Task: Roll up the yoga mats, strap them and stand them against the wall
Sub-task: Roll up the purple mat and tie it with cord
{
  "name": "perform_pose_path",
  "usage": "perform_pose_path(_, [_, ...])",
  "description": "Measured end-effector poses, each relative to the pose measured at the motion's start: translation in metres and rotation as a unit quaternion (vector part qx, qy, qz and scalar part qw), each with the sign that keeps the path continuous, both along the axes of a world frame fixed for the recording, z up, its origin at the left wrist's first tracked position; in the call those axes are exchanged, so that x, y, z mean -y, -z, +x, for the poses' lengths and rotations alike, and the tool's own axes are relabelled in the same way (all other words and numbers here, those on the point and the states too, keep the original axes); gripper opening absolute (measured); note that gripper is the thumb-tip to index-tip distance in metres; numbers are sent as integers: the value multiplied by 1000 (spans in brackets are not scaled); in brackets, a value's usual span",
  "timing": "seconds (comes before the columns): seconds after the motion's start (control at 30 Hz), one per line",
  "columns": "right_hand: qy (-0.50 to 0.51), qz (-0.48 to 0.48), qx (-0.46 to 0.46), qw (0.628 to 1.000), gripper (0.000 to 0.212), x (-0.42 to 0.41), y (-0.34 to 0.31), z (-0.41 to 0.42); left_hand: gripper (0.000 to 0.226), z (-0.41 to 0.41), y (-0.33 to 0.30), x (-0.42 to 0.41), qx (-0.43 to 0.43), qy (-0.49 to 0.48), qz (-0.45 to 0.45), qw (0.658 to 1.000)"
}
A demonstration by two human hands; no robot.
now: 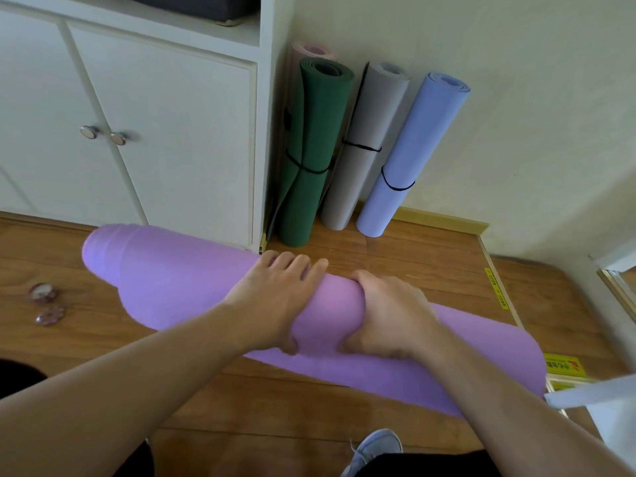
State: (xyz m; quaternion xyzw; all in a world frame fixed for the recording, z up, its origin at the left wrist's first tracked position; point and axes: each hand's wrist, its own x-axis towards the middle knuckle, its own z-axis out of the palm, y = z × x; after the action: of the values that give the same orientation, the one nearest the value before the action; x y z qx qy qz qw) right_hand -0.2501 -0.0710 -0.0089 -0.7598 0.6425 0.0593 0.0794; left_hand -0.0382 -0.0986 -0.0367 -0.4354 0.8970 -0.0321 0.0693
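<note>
A rolled purple yoga mat (179,280) lies across the wooden floor, its loose end spread flat toward the right. My left hand (275,297) grips the roll from above, fingers over its far side and thumb on the near side. My right hand (385,315) grips the roll just to the right, fingers wrapped over it. Against the wall stand a green mat (313,149), a grey mat (361,149) and a blue mat (409,156), each bound with a black strap. A pink mat (313,49) stands behind the green one.
A white cabinet (155,132) with two knobs stands at the left, right behind the roll. Two small round objects (44,301) lie on the floor at the left. A yellow label (564,366) and a white bag (605,407) sit at the right. My shoe (375,445) is below.
</note>
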Motion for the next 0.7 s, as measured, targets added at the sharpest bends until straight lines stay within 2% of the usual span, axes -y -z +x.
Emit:
perform_pose_path(0.13, [-14, 34, 26, 999, 97, -5, -2, 1, 102, 1, 1, 5, -25, 8, -3, 1000])
perform_pose_path(0.3, [-101, -21, -44, 994, 131, -9, 5, 5, 91, 15, -17, 10, -73, -56, 78, 993])
perform_pose_path(0.37, [-107, -31, -47, 993, 127, -4, 5, 6, 91, 19, -24, 11, -79, -69, 106, 989])
perform_pose_path(0.47, [-110, -63, -40, 991, 107, 1, 3, 6, 97, 20, -25, 8, -78, -49, 83, 992])
perform_pose_path(0.6, [-52, -30, -5, 998, 99, 1, -6, 1, 131, 11, -11, 0, -25, -6, 19, 999])
perform_pose_path(0.7, [-16, 34, 25, 999, 99, -1, -9, 1, 118, 3, -2, -1, -14, -1, 3, 1000])
